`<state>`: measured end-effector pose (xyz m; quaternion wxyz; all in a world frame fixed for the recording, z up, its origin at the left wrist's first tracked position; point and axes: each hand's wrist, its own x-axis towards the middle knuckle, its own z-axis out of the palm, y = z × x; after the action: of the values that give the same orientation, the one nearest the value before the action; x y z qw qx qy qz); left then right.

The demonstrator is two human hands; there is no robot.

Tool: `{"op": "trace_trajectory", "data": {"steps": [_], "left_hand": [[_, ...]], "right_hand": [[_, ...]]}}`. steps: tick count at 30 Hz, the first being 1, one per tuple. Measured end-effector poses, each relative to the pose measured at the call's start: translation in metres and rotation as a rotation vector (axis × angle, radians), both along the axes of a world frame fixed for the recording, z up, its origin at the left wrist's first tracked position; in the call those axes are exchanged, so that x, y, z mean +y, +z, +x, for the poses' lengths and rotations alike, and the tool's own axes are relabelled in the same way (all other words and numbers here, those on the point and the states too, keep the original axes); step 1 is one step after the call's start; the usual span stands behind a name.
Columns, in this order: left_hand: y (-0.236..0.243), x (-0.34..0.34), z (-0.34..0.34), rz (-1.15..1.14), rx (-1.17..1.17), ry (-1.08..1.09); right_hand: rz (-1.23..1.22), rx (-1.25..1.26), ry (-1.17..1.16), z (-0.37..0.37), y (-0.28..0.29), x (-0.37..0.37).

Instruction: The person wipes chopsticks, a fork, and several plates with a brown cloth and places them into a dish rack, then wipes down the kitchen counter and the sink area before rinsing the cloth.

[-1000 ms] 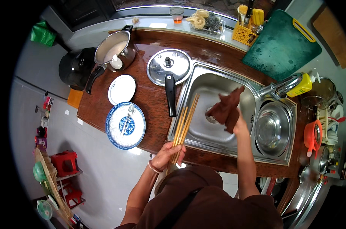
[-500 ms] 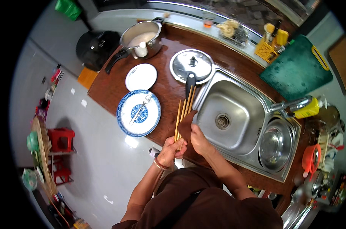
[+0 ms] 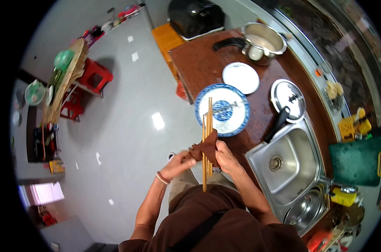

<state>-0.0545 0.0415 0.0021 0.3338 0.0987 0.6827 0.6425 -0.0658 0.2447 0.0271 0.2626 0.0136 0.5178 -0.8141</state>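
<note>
My right hand [image 3: 226, 158] is closed round a brown cloth [image 3: 209, 149], which wraps the middle of several wooden chopsticks [image 3: 204, 181] held upright in the picture. At the cloth's left side is my left hand [image 3: 178, 166], its fingers smeared by motion. Past the chopstick tips, on the counter, lie a blue-rimmed plate [image 3: 224, 131] with a fork [image 3: 232, 107] and a small white plate [image 3: 240, 79]. A steel double sink [image 3: 297, 170] is just right of my right hand.
A pressure cooker pot [image 3: 264, 52], its lid [image 3: 291, 103], a black appliance [image 3: 196, 17] and a green board [image 3: 353, 161] line the counter [image 3: 188, 63]. Red stools [image 3: 94, 75] and a table [image 3: 66, 92] holding green items stand across the floor to the left.
The view has swung left toward the floor. The cloth has gone from above the sink onto the chopsticks, and my left hand's grip has shifted to beside the cloth.
</note>
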Motion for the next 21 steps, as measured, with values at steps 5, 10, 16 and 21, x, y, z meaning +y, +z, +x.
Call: {"op": "trace_trajectory", "data": {"steps": [5, 10, 16, 21], "left_hand": [[0.022, -0.052, -0.05, 0.033, 0.084, 0.47], [0.016, -0.129, -0.093, 0.28, -0.197, 0.568], [0.0, -0.252, -0.135, 0.224, 0.114, 0.852], [-0.013, -0.344, -0.176, 0.207, 0.169, 1.062]], "right_hand": [[-0.143, -0.008, 0.408, -0.037, 0.001, -0.082], [-0.214, -0.192, 0.449, -0.075, -0.003, -0.18], [-0.141, -0.254, 0.524, -0.099, -0.021, -0.281], [-0.08, -0.43, 0.51, -0.111, -0.018, -0.328]]}}
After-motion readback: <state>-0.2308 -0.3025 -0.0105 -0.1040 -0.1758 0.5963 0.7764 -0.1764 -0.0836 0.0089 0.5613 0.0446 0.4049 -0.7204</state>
